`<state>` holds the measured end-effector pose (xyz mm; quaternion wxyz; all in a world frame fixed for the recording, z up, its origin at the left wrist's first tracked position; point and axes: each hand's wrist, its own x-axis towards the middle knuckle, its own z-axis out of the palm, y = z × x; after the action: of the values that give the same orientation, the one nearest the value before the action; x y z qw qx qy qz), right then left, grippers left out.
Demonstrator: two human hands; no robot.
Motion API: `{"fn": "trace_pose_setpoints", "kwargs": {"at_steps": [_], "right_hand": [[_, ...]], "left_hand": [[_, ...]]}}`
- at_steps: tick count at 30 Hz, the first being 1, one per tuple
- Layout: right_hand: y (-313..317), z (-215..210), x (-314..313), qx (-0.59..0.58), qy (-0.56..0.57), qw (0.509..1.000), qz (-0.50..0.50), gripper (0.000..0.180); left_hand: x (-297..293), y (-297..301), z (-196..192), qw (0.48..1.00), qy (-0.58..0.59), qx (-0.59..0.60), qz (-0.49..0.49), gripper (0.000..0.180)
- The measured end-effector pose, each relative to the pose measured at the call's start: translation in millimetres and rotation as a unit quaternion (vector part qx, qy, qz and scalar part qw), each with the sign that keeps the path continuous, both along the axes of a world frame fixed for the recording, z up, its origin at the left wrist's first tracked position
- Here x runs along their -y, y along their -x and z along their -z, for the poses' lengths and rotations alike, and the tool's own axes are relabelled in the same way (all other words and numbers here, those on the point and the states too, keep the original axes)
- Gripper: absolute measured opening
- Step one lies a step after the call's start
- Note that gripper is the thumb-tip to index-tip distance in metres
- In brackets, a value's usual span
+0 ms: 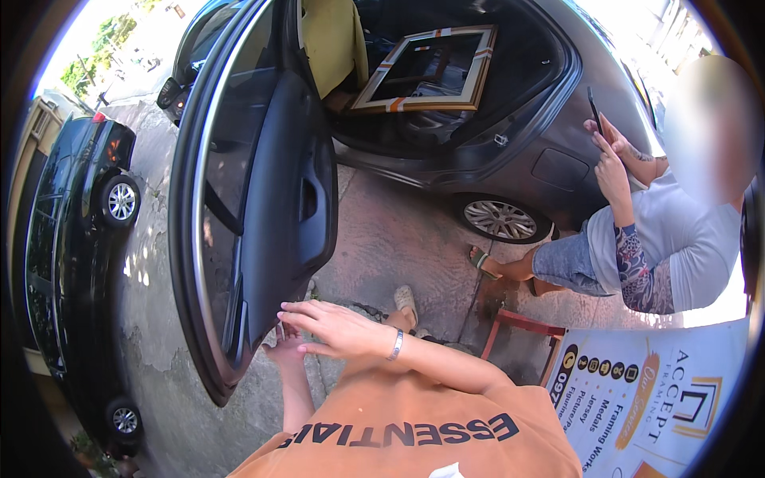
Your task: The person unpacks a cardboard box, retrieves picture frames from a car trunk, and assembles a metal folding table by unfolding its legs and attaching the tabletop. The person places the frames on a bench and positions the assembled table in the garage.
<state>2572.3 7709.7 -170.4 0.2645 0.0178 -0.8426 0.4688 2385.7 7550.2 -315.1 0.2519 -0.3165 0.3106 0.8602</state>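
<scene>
Item: open rear car door (263,207), dark inner panel facing the wearer, swung wide from a grey car (510,135). Right hand (339,328): grip released, fingers spread flat, resting at the door's lower edge, seemingly to steady it; a metal bracelet (396,345) sits at the wrist. Left hand (284,344): just beneath the right, against the same edge, mostly hidden; grip cannot be told. Container: the car's rear cabin, beyond the hands and well apart from them, holds a large gold picture frame (426,70) leaning tilted across the seat. To the right of the hands: a red stool (522,331), a printed banner (645,394), and another person using a phone (594,107). Far left: a black parked car (76,239).
</scene>
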Motion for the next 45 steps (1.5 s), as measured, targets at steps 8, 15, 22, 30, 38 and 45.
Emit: {"fn": "trace_pose_setpoints", "kwargs": {"at_steps": [8, 15, 22, 30, 38, 45], "right_hand": [[0, 42, -119, 0.061, 0.012, 0.997, -0.034, 0.043], [-17, 97, -302, 0.097, 0.092, 0.982, 0.137, 0.035], [-28, 160, -516, 0.093, 0.217, 0.892, 0.386, 0.032], [-65, 247, -794, 0.097, 0.28, 0.779, 0.553, 0.036], [-142, 366, -1026, 0.246, 0.162, 0.645, 0.705, 0.061], [-163, 389, -1099, 0.29, 0.389, 0.649, 0.585, 0.068]], "left_hand": [[-40, -27, 152, 0.89, 0.28, 0.026, 0.359, 0.063], [-149, -47, 188, 0.685, 0.385, -0.136, 0.603, 0.034], [-238, -42, 168, 0.698, 0.344, -0.134, 0.613, 0.036], [-367, -39, 206, 0.745, 0.332, -0.039, 0.577, 0.038], [-591, -30, 283, 0.75, 0.274, -0.013, 0.602, 0.033], [-822, 11, 314, 0.768, 0.214, -0.078, 0.599, 0.045]]}}
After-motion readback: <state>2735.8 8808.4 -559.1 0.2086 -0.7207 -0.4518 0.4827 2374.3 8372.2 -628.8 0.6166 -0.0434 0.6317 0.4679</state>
